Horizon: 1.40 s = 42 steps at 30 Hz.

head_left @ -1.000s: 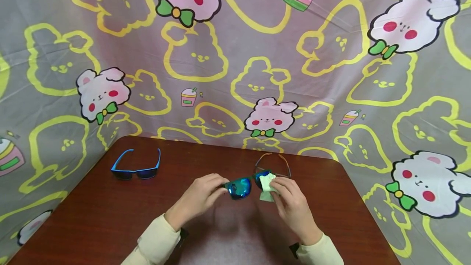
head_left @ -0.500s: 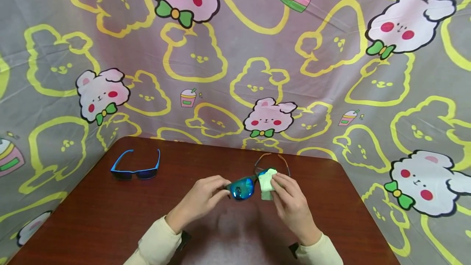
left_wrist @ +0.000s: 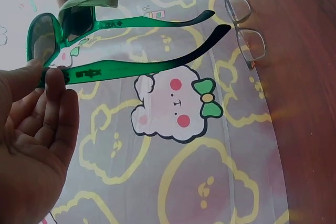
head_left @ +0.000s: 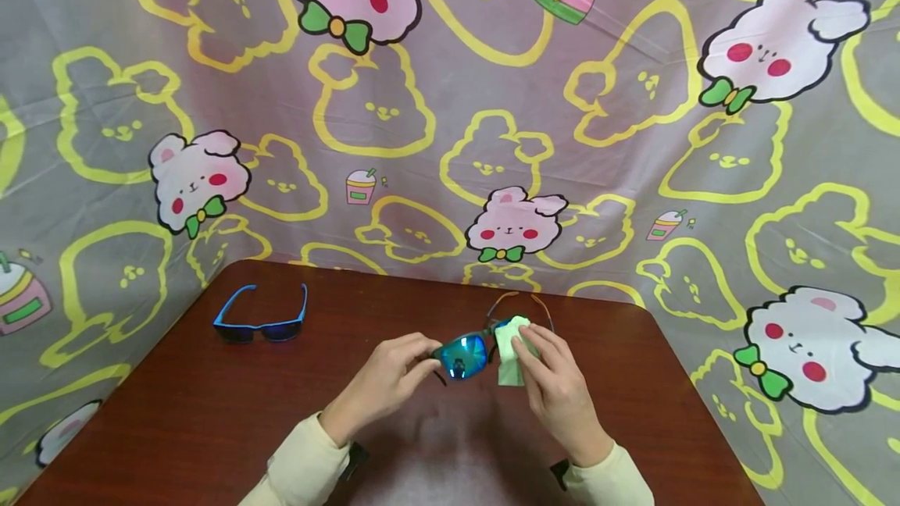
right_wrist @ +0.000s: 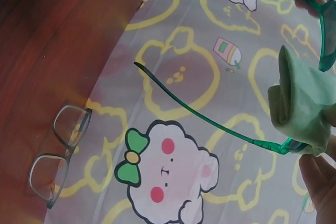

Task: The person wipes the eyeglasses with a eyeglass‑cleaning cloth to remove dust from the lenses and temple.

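1. From my station the head view shows a reddish-brown wooden table [head_left: 176,389] filling the lower frame, with a glossy patch at bottom centre.
2. Behind and beside it hangs a grey curtain [head_left: 394,127], printed with white rabbits in green bows, yellow outlines, drink cups and a cake slice.
3. Blue-framed sunglasses [head_left: 258,327] rest on the table at centre left, arms unfolded; a pair of clear-lensed glasses [right_wrist: 68,153] lies beyond the hands, right of centre.
4. In my left wrist view, both arms of the green sunglasses [left_wrist: 126,70] carry dark marks near the hinges — lettering, perhaps, but I can't read it.
5. The green sunglasses are held above the table, just right of the head view's centre. The left hand [head_left: 387,371] pinches one outer corner; the right hand [head_left: 560,385] has thumb and fingers clamped on a folded pale-green cloth [head_left: 509,350] against the other lens.
6. Against one second ago, the cloth covers more of that lens — the blue sunglasses haven't moved.
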{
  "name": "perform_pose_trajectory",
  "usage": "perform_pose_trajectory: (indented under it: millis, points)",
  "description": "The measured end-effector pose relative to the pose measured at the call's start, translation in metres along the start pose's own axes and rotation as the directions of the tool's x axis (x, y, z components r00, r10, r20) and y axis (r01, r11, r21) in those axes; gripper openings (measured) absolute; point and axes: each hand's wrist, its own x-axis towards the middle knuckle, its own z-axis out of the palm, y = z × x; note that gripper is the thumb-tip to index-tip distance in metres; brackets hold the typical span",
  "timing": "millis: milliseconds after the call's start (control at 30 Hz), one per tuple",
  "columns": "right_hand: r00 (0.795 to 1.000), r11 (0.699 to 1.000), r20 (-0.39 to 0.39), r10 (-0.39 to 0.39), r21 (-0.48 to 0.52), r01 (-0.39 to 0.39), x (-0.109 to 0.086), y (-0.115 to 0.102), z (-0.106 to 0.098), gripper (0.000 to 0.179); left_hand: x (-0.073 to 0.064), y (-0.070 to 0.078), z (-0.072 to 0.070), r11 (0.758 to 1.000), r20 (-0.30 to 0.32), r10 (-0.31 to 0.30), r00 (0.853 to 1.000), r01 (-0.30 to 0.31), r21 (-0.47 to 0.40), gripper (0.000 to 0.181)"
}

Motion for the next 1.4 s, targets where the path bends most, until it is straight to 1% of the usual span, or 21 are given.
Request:
perform_pose_trajectory:
  millis: [200,333,467,633,733,833,1033,1200,1300,1400]
  points:
    - [0.999,0.999,0.034,-0.013,-0.045,0.014,0.002,-0.004,0.000,0.035,0.000,0.003,0.001,0.998,-0.001,-0.054,0.999,0.053,-0.025,0.011]
    - [0.999,0.996,0.043,-0.022,-0.085,0.025,0.003,-0.004,0.000,0.035,-0.001,0.004,0.001,0.998,-0.007,-0.066,0.998,0.066,-0.021,0.011]
    - [0.998,0.995,0.062,0.002,-0.103,0.005,0.003,-0.002,-0.001,0.036,-0.001,0.004,0.001,0.997,-0.008,-0.072,0.997,0.072,-0.016,0.011]
    - [0.996,0.995,0.075,0.039,-0.093,-0.032,0.000,0.000,-0.004,0.036,-0.002,0.004,0.000,0.995,0.000,-0.095,0.996,0.095,-0.024,0.010]
    - [0.996,0.996,0.074,0.048,-0.081,-0.042,-0.001,0.000,-0.005,0.036,-0.003,0.003,0.000,0.994,0.002,-0.104,0.995,0.104,-0.037,0.011]
    - [0.996,0.997,0.066,0.054,-0.050,-0.051,-0.001,0.000,-0.006,0.035,-0.003,0.003,-0.001,0.994,0.003,-0.098,0.995,0.098,-0.042,0.011]
    - [0.997,0.997,0.036,0.066,0.026,-0.066,0.000,-0.001,-0.009,0.033,-0.003,0.001,-0.003,0.996,0.025,-0.072,0.997,0.073,-0.043,0.011]
    - [0.994,0.995,0.073,0.076,0.061,-0.081,-0.002,0.001,-0.013,0.035,-0.004,0.000,-0.008,0.997,0.044,-0.067,0.997,0.069,-0.046,0.012]
    - [0.992,0.994,0.096,0.078,0.068,-0.084,-0.002,0.002,-0.015,0.036,-0.004,-0.001,-0.009,0.995,0.063,-0.078,0.995,0.082,-0.056,0.012]
    - [0.992,0.995,0.103,0.071,0.067,-0.078,-0.001,0.004,-0.018,0.036,-0.006,-0.001,-0.011,0.992,0.085,-0.100,0.991,0.106,-0.062,0.012]
